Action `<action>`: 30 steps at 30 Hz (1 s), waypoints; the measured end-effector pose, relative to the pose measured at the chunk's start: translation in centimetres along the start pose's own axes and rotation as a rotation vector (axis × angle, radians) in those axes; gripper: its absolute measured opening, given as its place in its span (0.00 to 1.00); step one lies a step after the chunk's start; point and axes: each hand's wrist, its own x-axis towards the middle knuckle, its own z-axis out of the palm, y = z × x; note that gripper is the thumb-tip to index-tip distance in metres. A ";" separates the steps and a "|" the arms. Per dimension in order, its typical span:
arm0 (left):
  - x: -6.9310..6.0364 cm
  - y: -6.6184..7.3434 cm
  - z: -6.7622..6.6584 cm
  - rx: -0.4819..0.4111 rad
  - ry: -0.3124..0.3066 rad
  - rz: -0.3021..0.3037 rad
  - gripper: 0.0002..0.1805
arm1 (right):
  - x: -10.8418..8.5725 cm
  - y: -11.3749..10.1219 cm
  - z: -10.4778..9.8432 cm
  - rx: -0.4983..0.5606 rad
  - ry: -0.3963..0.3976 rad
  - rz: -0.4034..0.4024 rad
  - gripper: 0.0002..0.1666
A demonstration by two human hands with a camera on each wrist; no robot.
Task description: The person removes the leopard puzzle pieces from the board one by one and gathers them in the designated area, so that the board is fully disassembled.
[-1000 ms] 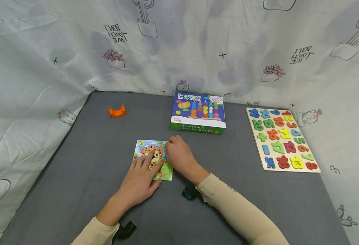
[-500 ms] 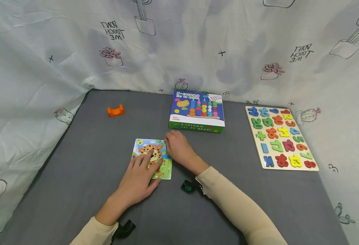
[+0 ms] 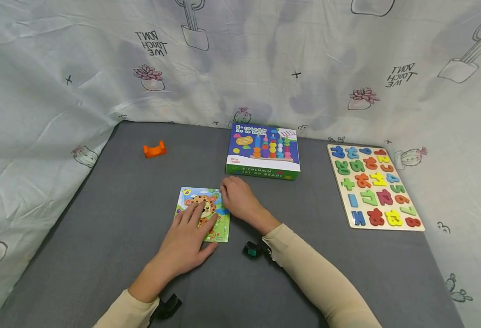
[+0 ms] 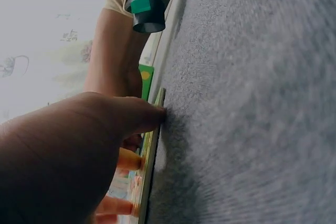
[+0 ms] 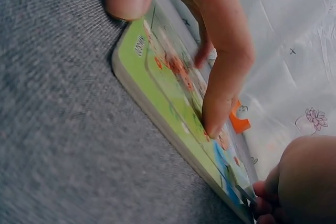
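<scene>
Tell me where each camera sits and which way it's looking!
Head: on the head, looking forward and down at the puzzle, box and board; left hand, right hand and sleeves show.
Left wrist: on the left wrist, looking low along the table at the puzzle's edge; the left hand is up close, the right arm behind.
Right wrist: on the right wrist, looking across the puzzle; left fingers and right hand show.
Shared: head and right wrist both see the orange piece.
</scene>
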 end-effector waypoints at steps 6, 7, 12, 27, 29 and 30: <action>0.0 -0.3 -0.2 -0.071 -0.008 0.023 0.39 | -0.3 0.4 -0.8 0.107 -0.070 -0.027 0.07; 0.0 -0.3 -0.2 -0.081 -0.013 0.025 0.39 | -0.4 0.6 -1.1 0.130 -0.090 -0.038 0.06; 0.0 -0.4 -0.3 -0.096 -0.025 0.033 0.41 | -0.9 1.9 -2.1 0.186 -0.186 -0.088 0.19; 0.0 -0.4 -0.2 -0.095 -0.035 0.013 0.39 | -1.7 2.4 -2.0 0.169 -0.146 -0.135 0.25; 0.0 -0.4 -0.1 -0.095 -0.035 0.013 0.37 | -1.8 2.6 -2.0 0.182 -0.129 -0.137 0.24; 0.1 -0.5 -0.1 -0.092 -0.035 0.014 0.36 | -2.0 2.7 -2.0 0.188 -0.121 -0.139 0.24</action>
